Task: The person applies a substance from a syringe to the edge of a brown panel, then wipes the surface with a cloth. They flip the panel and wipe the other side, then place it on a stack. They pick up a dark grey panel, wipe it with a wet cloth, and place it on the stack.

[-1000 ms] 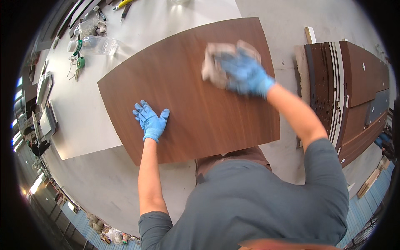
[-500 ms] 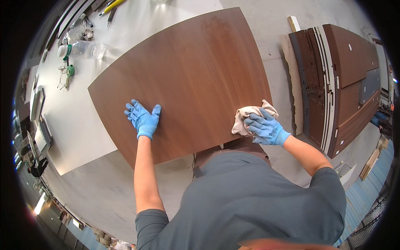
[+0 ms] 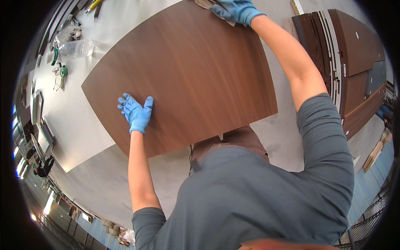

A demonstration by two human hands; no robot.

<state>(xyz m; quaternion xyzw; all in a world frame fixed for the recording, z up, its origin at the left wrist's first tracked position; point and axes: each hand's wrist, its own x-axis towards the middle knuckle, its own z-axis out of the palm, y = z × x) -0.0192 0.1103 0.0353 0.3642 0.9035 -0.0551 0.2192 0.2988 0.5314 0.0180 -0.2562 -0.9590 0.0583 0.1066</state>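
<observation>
A large brown wood-grain panel (image 3: 179,79) lies flat on the pale table in front of me. My left hand (image 3: 137,113), in a blue glove, rests on the panel's near left part with the fingers spread and nothing held. At the panel's far right edge, my right hand (image 3: 236,11), also gloved in blue, presses a beige cloth (image 3: 206,3) against the surface. The upper frame edge cuts off part of that hand and cloth.
On the pale table (image 3: 71,133) at left stand a clear plastic bottle (image 3: 77,50), lying on its side, and a small round green item (image 3: 63,71). A yellow-handled tool (image 3: 95,5) lies farther back. Stacked brown panels (image 3: 360,46) stand at right.
My right hand has swept the cloth from the panel's near right corner to its far edge, the arm now stretched out. My left hand stays spread on the panel.
</observation>
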